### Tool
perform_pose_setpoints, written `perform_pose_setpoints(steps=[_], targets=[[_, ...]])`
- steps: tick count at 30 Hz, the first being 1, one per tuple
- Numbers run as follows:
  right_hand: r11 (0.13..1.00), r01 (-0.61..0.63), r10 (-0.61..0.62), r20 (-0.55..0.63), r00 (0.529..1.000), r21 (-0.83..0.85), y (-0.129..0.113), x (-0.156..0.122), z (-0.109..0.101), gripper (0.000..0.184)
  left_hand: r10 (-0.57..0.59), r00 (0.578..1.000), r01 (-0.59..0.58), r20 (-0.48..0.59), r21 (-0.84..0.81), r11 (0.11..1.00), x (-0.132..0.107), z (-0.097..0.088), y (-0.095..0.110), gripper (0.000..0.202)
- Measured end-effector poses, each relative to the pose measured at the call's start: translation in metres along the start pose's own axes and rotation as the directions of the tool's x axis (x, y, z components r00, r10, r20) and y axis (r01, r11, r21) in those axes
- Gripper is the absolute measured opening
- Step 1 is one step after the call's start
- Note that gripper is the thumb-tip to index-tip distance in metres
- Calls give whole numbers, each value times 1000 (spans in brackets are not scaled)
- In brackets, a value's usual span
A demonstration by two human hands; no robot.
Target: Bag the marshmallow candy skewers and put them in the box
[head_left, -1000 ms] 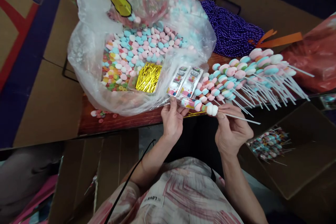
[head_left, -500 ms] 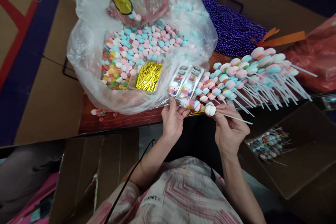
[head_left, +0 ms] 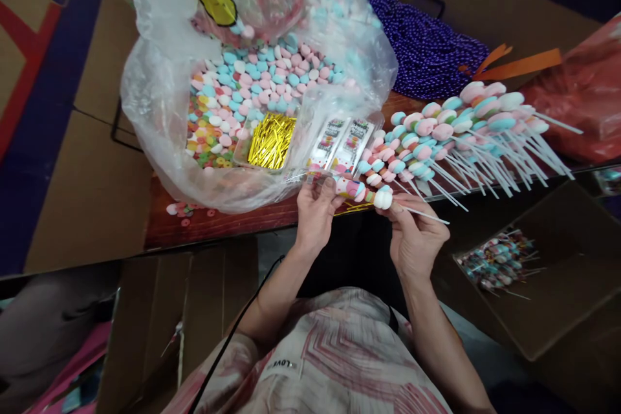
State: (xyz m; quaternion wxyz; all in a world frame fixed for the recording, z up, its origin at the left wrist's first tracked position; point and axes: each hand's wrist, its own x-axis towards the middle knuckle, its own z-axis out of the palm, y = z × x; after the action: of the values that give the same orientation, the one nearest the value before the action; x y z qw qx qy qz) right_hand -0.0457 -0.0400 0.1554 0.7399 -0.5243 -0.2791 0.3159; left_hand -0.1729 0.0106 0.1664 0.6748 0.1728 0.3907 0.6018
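My left hand (head_left: 315, 210) is closed, its thumb and fingers pinching a small clear printed candy bag (head_left: 345, 187). The far end of a candy skewer (head_left: 371, 196) lies inside that bag. White, pink, blue and orange sweets are threaded on it, and the white one nearest my right hand is outside the bag. My right hand (head_left: 418, 233) grips the skewer's white stick (head_left: 427, 213) just below the sweets. Beyond my hands lie two stacks of flat printed bags (head_left: 352, 144) and a pile of finished-looking candy skewers (head_left: 446, 126), sticks pointing toward me.
A large clear plastic bag (head_left: 145, 110) lies open on the table, with loose pastel sweets (head_left: 272, 71) and a tub of gold twist ties (head_left: 270, 140). Purple beaded strings (head_left: 417, 45) lie behind. A cardboard box (head_left: 557, 284) at lower right holds wrapped skewers (head_left: 502, 259).
My right hand has moved a little left, bringing the skewer closer to my left hand. My left hand keeps its pinch on the bag. The whole view has shifted slightly.
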Motion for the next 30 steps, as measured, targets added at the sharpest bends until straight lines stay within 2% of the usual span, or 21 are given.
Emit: perform_pose_setpoints(steps=[3,7,10,13,16,19,21,23,25,27,30], targets=[[991,-119,121,-38,992,55,-4,3,1,15,-9,1000,9,11,25,1000,4,-1,-1,41],[956,-264,273,-62,960,126,-4,2,5,21,33,999,-36,32,74,997,7,-1,-3,43],[961,-246,252,-30,967,124,-3,-3,8,21,38,997,-43,66,69,997,8,-2,-4,41],[986,-162,158,95,983,40,-2,-5,5,16,21,998,-25,61,68,997,10,-4,-3,43],[989,-137,147,239,960,-59,-5,-3,-5,13,10,1000,-11,22,63,998,13,-6,0,45],[986,-147,163,262,951,-80,-11,4,-17,20,28,1000,-29,12,71,997,16,-7,6,42],[989,-95,120,236,964,-111,-16,9,-26,16,38,999,-41,32,74,996,17,-6,11,39],[973,-34,98,277,956,-228,-20,14,-34,10,34,999,-36,36,78,996,17,-5,15,35],[916,51,121,394,911,-399,-21,16,-41,7,17,1000,-19,24,86,996,17,-4,18,31],[825,211,98,500,860,-524,-18,15,-42,8,-2,1000,1,19,82,997,17,-2,17,27],[723,450,-63,598,799,-524,-8,5,-35,13,-25,999,22,38,56,998,16,1,12,25]])
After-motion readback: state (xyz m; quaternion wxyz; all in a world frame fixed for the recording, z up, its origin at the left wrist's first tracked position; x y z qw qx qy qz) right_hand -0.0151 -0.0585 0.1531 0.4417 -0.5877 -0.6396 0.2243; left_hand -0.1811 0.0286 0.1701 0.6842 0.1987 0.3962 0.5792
